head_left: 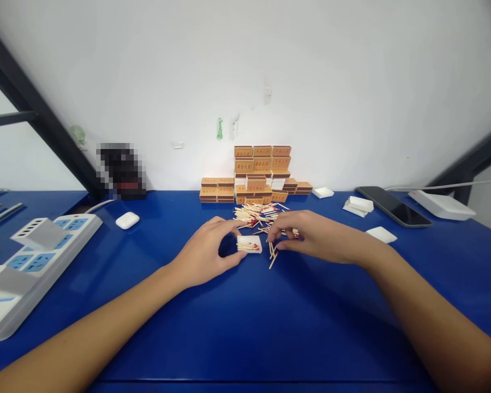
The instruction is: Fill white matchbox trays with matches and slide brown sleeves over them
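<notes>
My left hand (211, 248) grips a small white matchbox tray (253, 240) between thumb and fingers, low over the blue table. Several red-tipped matches lie inside that tray, heads toward the right. To its right, my right hand (297, 232) pinches a few matches (272, 252) that point downward at differing angles; whether some of them rest on the tabletop I cannot tell. Behind both hands spreads a loose heap of matches (253, 213), partly covered by my right fingers. Yellow-brown matchboxes (262, 164) are stacked against the wall beyond the heap.
Empty white trays (358, 205) lie at right, another white tray (381, 234) nearer. Beyond them are a dark phone (394, 206) and a white box-shaped device (442, 205). A power strip (45, 256) with plugs and a white earbud case (127, 220) occupy the left of the blue table (245, 333).
</notes>
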`<state>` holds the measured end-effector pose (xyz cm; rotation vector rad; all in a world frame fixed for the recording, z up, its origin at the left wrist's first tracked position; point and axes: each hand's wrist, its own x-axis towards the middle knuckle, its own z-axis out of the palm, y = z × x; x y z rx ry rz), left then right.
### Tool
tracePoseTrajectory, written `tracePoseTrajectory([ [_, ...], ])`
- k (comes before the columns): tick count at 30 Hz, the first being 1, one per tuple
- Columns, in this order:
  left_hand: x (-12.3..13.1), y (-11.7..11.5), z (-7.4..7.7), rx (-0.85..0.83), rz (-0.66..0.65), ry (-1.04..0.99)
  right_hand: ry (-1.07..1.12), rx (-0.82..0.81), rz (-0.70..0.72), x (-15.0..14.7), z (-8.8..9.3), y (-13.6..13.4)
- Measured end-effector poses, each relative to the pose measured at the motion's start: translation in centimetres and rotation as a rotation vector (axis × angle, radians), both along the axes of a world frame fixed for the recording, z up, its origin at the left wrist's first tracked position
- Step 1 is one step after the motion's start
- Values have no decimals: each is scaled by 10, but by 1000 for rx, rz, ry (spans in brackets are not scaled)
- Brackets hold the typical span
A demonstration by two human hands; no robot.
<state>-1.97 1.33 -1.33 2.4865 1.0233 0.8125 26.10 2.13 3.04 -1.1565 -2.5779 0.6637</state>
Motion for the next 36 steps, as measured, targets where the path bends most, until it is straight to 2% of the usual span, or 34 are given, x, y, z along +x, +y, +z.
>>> tracePoseTrajectory([
  [5, -4, 3, 6, 83, 54, 10, -27, 6, 42, 1, -2, -4],
  [14, -3, 1, 6, 89, 55, 35, -42, -17, 15, -1, -5, -5],
  [24, -1, 0, 11, 109, 42, 52, -105, 0, -78, 5, -14, 0],
  [36, -1, -1, 10, 114, 13, 91, -219, -91, -147, 20, -7, 1],
])
